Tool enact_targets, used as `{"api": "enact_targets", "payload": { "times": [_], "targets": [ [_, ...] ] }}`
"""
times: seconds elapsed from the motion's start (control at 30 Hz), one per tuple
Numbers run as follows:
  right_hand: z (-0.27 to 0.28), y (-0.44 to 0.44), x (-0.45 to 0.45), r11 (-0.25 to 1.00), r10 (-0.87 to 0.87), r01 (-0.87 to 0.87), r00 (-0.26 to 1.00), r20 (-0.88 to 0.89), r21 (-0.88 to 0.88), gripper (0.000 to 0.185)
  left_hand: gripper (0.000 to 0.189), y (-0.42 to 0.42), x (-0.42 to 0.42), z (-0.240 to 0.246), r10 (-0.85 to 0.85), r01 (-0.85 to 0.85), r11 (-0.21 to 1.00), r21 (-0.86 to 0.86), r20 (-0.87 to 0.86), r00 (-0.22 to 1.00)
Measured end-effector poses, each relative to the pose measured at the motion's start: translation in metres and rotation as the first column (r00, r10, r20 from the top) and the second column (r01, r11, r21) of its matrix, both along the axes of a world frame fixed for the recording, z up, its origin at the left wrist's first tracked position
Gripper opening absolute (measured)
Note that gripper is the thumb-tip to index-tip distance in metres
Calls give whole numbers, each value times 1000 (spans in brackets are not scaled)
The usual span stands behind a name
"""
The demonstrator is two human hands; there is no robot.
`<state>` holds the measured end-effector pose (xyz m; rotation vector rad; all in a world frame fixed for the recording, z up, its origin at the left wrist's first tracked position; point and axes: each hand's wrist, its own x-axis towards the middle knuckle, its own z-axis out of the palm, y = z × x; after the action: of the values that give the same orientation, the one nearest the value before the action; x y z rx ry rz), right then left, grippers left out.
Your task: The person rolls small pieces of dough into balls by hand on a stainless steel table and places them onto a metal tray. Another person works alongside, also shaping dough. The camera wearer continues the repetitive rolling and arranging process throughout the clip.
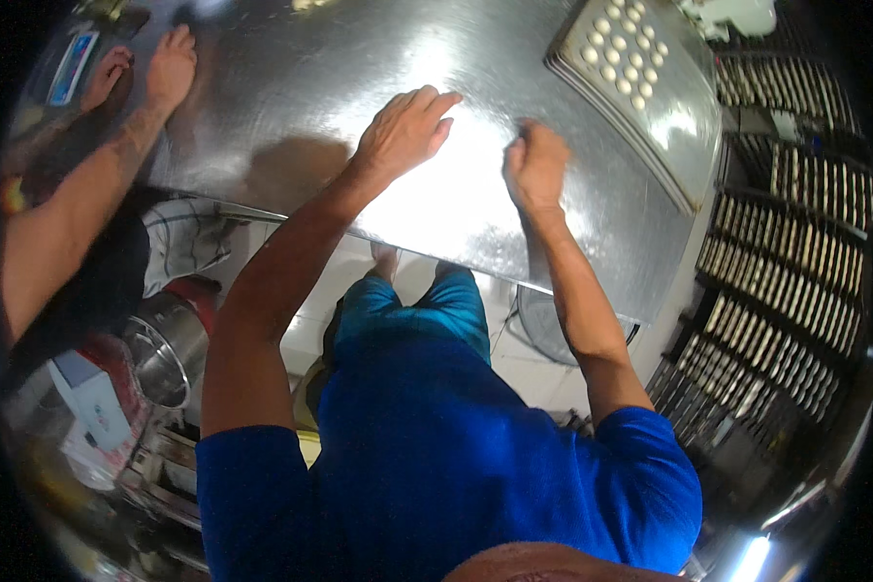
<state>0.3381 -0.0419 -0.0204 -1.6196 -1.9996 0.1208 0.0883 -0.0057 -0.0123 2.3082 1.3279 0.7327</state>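
My left hand (406,132) is palm down over the stainless steel table (284,80), its fingers curved and its thumb held a little apart. Whatever may be under its palm is hidden. To the right, my right hand (540,166) is curled above the same metal surface and blurred. I cannot tell whether anything is inside it. On the table's far right lies a metal baking tray (673,109), nearer to my right hand than to my left. Several small, pale dough balls (631,73) stand in rows on its far part.
Another person's hands (172,67) rest over the table at the left, near a device with a blue panel (71,69). Racks of loaded trays (786,254) stand at the right. A steel pot (164,353) and a white box (96,400) are at lower left.
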Motion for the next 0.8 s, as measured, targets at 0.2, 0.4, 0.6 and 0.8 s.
{"api": "enact_targets", "payload": {
  "times": [0.2,0.4,0.6,0.8],
  "targets": [
    [14,-57,76,970,18,31,980,197,-240,49,40,-18,-44,-20,-51,62,993,-101,107,993],
    [12,26,17,994,-108,108,994,4,-27,49,40,21,24,-23,20,-28,999,44,185,982],
    [12,-50,65,954,49,8,982,182,-299,50,39,-8,-23,-28,-204,188,974,129,123,971],
    [2,37,47,985,-136,141,989,-57,98,50,36,38,28,-31,-15,-10,990,140,176,984]
  ]
}}
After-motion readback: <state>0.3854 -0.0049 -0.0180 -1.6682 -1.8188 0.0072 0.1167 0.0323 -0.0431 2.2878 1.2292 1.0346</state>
